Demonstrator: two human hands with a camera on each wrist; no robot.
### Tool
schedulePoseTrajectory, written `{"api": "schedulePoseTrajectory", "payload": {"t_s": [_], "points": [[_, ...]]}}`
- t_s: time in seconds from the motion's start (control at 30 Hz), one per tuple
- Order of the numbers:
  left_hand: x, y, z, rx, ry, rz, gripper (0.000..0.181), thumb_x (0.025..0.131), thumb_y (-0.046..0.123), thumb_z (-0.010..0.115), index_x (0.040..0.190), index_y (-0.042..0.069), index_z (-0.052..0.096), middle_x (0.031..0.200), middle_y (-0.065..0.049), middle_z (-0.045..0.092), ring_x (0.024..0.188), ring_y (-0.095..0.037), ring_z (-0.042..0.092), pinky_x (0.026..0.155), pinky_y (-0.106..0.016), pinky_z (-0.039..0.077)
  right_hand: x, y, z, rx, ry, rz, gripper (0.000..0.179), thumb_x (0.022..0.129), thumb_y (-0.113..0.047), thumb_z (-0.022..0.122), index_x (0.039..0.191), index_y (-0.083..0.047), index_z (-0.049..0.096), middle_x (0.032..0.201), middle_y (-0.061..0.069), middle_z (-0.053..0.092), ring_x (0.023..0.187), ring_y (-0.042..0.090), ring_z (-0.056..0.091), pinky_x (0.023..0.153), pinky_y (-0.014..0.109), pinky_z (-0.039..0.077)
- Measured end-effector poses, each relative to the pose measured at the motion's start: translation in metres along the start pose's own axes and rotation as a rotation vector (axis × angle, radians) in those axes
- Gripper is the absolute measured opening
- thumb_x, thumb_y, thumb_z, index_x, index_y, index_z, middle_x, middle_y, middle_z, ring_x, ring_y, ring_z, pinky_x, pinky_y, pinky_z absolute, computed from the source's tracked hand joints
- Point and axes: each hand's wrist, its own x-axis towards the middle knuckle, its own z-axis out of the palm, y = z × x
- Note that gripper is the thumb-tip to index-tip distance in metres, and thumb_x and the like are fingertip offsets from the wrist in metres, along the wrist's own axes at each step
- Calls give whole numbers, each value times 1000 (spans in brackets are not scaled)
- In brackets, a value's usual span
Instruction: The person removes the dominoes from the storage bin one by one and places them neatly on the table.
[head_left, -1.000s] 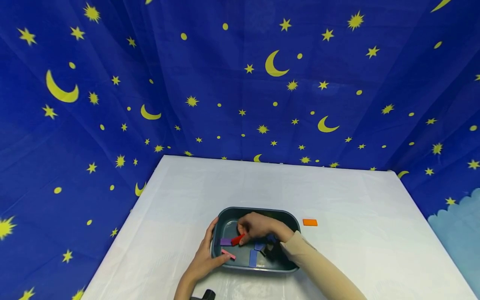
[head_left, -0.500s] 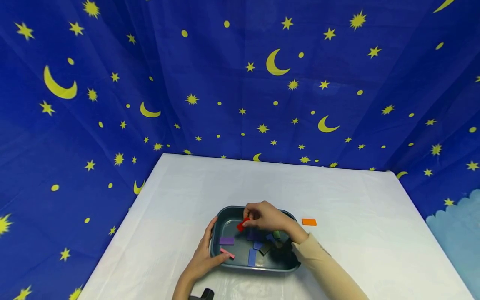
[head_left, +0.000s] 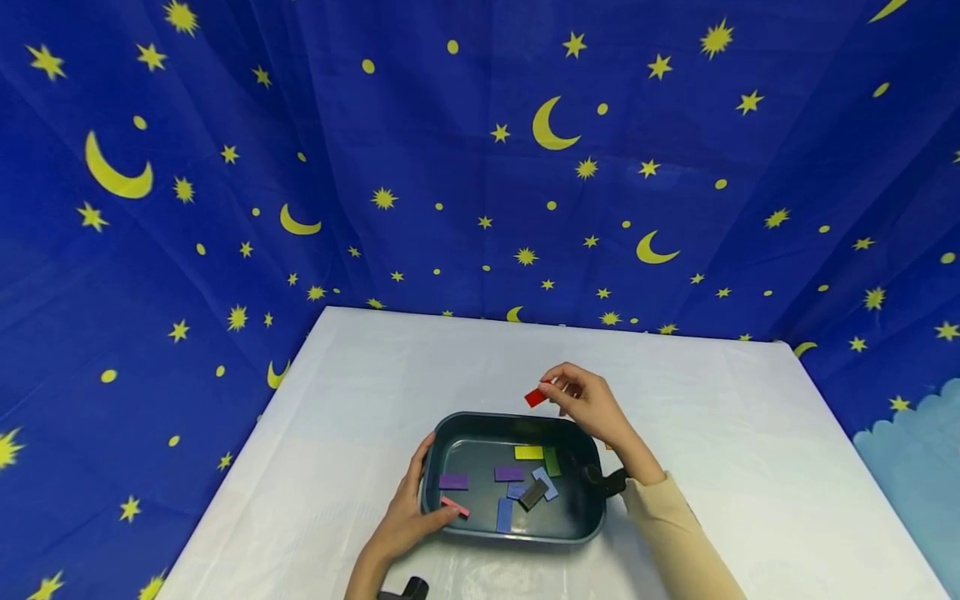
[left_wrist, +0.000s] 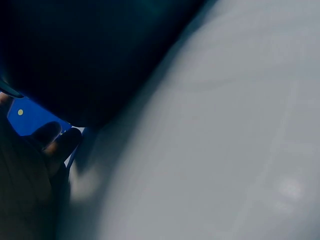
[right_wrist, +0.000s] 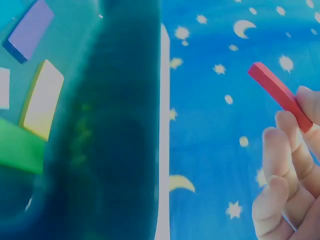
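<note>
Between thumb and fingertips my right hand (head_left: pixel 588 404) pinches a flat red block (head_left: pixel 535 397), raised past the far rim of a dark plastic tub (head_left: pixel 457 425). The right wrist view shows the red block (right_wrist: pixel 275 87) tilted, its lower end in the fingers. My left hand (head_left: pixel 408 508) holds the tub at its left end, fingers along the outer wall and thumb over the near left corner. Beside that thumb lies a pink block (head_left: pixel 454 506). Also inside are two purple blocks (head_left: pixel 453 482), a yellow block (head_left: pixel 528 452), a green block (head_left: pixel 552 461), a black block (head_left: pixel 533 495) and several blue blocks (head_left: pixel 505 515).
An orange block (head_left: pixel 609 447) lies on the white table (head_left: pixel 390 367) right of the tub, mostly hidden by my right forearm. Black wrist camera mounts (head_left: pixel 607 482) sit on both wrists. A blue star-and-moon curtain (head_left: pixel 480 167) stands behind the table and at its sides.
My right hand has lifted the red block from the tub and carried it away and to the right, beyond the far rim. The left hand has stayed at the tub.
</note>
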Motion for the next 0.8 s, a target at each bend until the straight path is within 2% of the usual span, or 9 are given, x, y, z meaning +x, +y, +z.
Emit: {"api": "schedulePoseTrajectory", "payload": {"t_s": [0.23, 0.37, 0.47, 0.63, 0.8], "points": [[0, -2, 1, 17, -4, 0, 101, 71, 26, 77, 152, 33, 16, 145, -8, 37, 119, -29, 44, 89, -58, 34, -21, 3, -31, 110, 148, 176, 18, 94, -11, 61, 103, 5, 62, 77, 14, 60, 60, 37, 55, 52, 31, 48], [0, -2, 2, 20, 8, -19, 102, 71, 26, 78, 152, 33, 16, 144, -6, 38, 117, -28, 45, 90, -58, 34, -32, 28, -45, 128, 225, 266, 25, 94, -19, 62, 106, 3, 61, 81, 20, 60, 60, 31, 56, 51, 29, 47], [0, -3, 2, 19, 8, -25, 103, 71, 26, 78, 152, 34, 15, 143, -5, 39, 117, -27, 45, 90, -58, 33, -41, 52, -54, 101, 282, 328, 30, 93, -28, 64, 107, -1, 61, 87, 25, 60, 60, 27, 57, 52, 32, 48], [0, -3, 2, 3, 7, -12, 103, 70, 24, 78, 152, 34, 15, 143, -7, 40, 118, -29, 45, 91, -59, 32, -55, 76, -67, 39, 344, 395, 36, 92, -34, 63, 107, -2, 61, 89, 26, 61, 59, 24, 57, 53, 35, 48], [1, -1, 1, -30, -4, 2, 103, 70, 21, 78, 152, 31, 16, 145, -8, 38, 121, -30, 43, 92, -59, 31, -71, 90, -78, 4, 339, 450, 35, 93, -32, 62, 108, 0, 60, 88, 25, 62, 59, 23, 56, 53, 33, 48]]}}
